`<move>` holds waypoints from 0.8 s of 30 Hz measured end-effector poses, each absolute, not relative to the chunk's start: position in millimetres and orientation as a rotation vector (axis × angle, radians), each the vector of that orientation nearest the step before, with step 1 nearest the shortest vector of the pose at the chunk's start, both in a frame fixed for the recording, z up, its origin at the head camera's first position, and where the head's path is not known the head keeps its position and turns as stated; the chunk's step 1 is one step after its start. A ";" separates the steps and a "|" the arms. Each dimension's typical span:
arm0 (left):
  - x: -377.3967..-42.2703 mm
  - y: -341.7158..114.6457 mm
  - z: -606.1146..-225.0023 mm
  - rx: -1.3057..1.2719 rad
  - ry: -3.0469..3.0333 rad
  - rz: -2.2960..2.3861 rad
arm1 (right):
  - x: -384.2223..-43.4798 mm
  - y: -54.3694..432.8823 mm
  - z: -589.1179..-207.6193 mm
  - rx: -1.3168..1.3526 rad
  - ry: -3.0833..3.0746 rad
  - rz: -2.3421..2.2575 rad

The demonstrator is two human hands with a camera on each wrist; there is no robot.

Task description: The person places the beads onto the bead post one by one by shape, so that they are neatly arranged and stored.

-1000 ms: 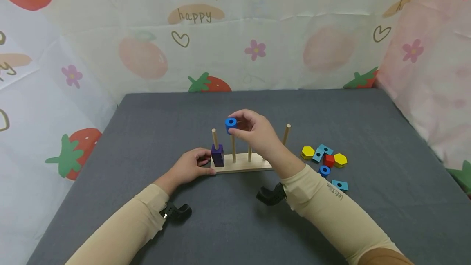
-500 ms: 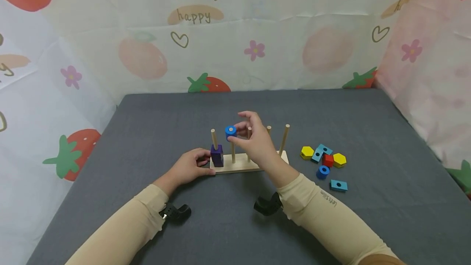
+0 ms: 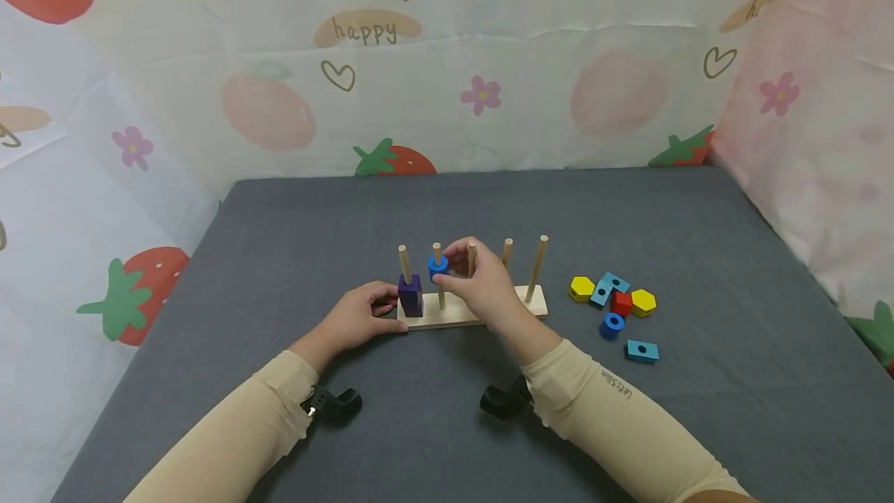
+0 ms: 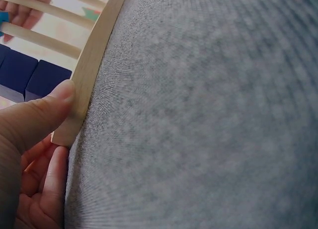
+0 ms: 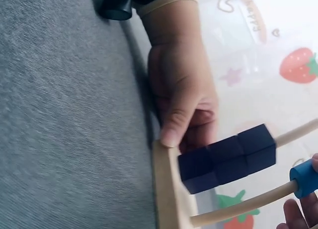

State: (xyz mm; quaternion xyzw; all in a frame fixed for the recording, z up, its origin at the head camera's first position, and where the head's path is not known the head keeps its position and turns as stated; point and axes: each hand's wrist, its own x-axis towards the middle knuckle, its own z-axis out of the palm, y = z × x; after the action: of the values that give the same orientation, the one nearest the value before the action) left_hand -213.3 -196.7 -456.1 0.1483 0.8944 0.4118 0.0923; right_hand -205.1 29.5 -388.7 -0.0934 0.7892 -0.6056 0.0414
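Observation:
My left hand point(image 3: 355, 320) grips the left end of a wooden peg board point(image 3: 447, 318), thumb on its front edge; the left wrist view shows this thumb point(image 4: 47, 110) close up. Three dark purple cubes point(image 5: 226, 158) are stacked on the leftmost peg. With my right hand point(image 3: 489, 289) I pinch a blue cylinder bead point(image 3: 438, 268) threaded on the second peg. The peg's tip point(image 3: 437, 248) pokes out above the bead, and bare peg shows below it. Part of the board and the lower middle pegs are hidden behind my right hand.
Right of the board lie loose beads: yellow hexagons point(image 3: 582, 289), light blue rectangular blocks point(image 3: 642, 352), a red one point(image 3: 621, 303) and another blue cylinder point(image 3: 611, 325). Grey cloth point(image 3: 433, 425) covers the table. A printed curtain point(image 3: 531, 60) hangs behind.
My right hand has lowered the blue cylinder bead from above the second peg onto it and partway down. My left hand has stayed on the board's end.

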 end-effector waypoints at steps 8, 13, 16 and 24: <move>-212.4 -195.4 -454.6 0.424 2.655 1.210 | -204.8 27.3 -403.1 -0.202 2.379 -1.874; -211.9 -195.1 -454.3 0.418 2.648 1.211 | -204.8 26.4 -411.3 -0.171 2.362 -1.883; -212.0 -195.2 -454.4 0.414 2.655 1.203 | -204.7 26.3 -417.3 -0.153 2.354 -1.878; -212.8 -194.9 -455.8 0.414 2.656 1.211 | -205.1 27.1 -428.5 -0.134 2.351 -1.855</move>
State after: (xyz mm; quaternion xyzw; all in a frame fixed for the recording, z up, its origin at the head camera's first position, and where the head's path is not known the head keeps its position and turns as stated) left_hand -212.8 -194.9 -455.8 0.1397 0.8966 0.4089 0.0966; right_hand -205.1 27.1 -428.5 -0.0447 0.7822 -0.6172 0.0720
